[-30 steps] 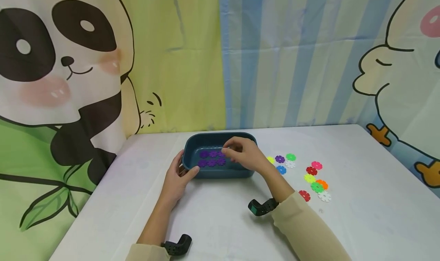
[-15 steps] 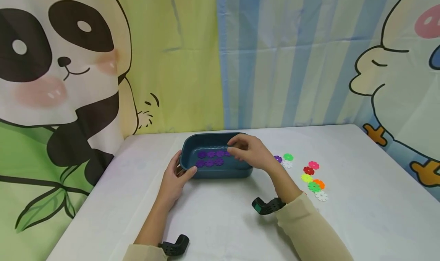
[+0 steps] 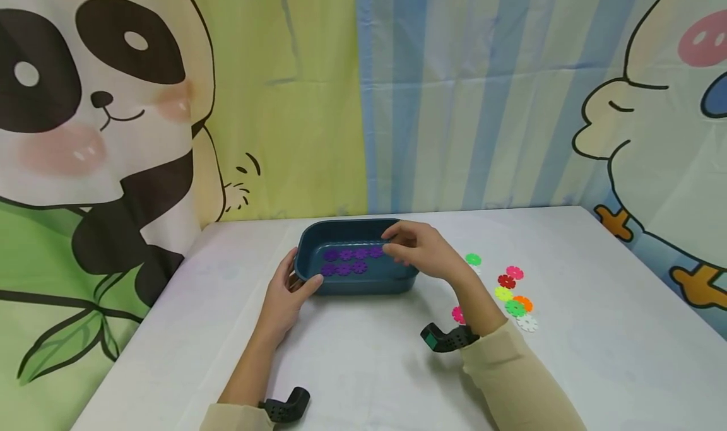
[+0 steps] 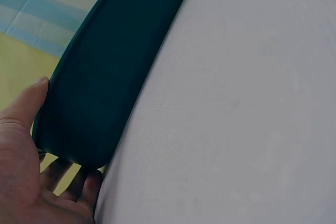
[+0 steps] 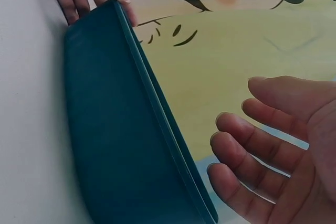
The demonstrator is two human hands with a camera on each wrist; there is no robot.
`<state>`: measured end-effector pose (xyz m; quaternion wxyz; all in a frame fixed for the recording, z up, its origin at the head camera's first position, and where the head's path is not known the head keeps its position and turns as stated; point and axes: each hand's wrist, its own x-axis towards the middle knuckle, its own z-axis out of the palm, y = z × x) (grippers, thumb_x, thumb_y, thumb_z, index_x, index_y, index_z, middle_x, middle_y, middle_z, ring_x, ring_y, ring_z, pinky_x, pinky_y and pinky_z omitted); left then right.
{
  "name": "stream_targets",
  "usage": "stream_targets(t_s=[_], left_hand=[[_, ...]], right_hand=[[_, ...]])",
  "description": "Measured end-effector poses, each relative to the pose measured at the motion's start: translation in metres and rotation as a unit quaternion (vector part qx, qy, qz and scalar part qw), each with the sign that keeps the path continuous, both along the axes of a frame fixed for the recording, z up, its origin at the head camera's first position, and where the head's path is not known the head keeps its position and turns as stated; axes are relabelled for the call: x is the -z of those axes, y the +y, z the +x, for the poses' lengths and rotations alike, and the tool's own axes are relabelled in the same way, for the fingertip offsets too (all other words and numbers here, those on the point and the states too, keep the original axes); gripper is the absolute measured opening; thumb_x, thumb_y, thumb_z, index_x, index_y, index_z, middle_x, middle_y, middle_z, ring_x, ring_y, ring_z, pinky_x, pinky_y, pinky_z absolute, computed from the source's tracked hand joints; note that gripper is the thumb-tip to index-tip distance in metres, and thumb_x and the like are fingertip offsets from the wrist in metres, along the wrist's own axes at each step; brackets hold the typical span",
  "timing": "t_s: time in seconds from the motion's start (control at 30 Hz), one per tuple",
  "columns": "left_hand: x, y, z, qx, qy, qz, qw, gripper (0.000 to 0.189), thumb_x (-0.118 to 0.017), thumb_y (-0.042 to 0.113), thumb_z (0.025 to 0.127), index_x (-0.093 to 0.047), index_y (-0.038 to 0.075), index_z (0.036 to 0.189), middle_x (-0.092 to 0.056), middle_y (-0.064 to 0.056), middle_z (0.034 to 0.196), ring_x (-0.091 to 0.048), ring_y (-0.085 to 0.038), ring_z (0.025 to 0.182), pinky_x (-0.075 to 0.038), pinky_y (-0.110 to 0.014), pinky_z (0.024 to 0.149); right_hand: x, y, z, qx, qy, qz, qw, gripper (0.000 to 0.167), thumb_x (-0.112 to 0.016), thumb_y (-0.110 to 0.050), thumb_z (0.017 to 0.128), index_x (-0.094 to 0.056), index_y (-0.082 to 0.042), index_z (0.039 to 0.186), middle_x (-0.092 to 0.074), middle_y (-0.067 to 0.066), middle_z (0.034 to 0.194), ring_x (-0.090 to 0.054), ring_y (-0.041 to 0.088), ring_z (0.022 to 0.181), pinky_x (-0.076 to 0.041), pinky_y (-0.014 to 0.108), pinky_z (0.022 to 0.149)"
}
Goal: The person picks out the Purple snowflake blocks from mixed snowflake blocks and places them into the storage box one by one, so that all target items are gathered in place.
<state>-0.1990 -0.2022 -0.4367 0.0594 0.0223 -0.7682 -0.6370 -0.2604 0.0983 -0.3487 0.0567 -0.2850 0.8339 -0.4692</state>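
Observation:
A dark teal rectangular basin (image 3: pixel 363 285) stands on the white table. In it lie several purple flower-shaped discs (image 3: pixel 343 270) in two rows. My left hand (image 3: pixel 282 306) grips the basin's left end; the left wrist view shows its thumb (image 4: pixel 32 100) at the rim and its fingers around the end wall. Over the right end of the basin hovers my right hand (image 3: pixel 425 252), fingertips near the rightmost disc of the back row (image 3: pixel 377 252). In the right wrist view its fingers (image 5: pixel 236 150) are loosely bent and spread from the thumb, with nothing between them.
Right of the basin, flower-shaped discs lie loose on the table: a pink one (image 3: pixel 515 272), a yellow one (image 3: pixel 503 294), a white one (image 3: pixel 527 323) and several others. My right forearm hides part of that area. A printed curtain (image 3: pixel 454 103) hangs behind the table.
My right hand has drawn slightly right, uncovering the rightmost purple disc of the back row. The left hand stays on the basin. The head view has turned a little to the right.

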Motion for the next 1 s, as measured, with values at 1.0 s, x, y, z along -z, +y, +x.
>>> stream_targets(t_s=[1.0], left_hand=[[0.000, -0.001, 0.000, 0.002, 0.001, 0.001, 1.0000, 0.089, -0.077, 0.033, 0.095, -0.024, 0.024, 0.165, -0.026, -0.008, 0.171, -0.041, -0.033, 0.150, -0.038, -0.046, 0.122]], right_hand=[[-0.017, 0.045, -0.004, 0.076, 0.005, -0.004, 0.9971, 0.034, -0.074, -0.025, 0.097, -0.067, -0.016, 0.129, -0.073, 0.010, 0.114, -0.072, 0.025, 0.095, -0.062, 0.041, 0.081]])
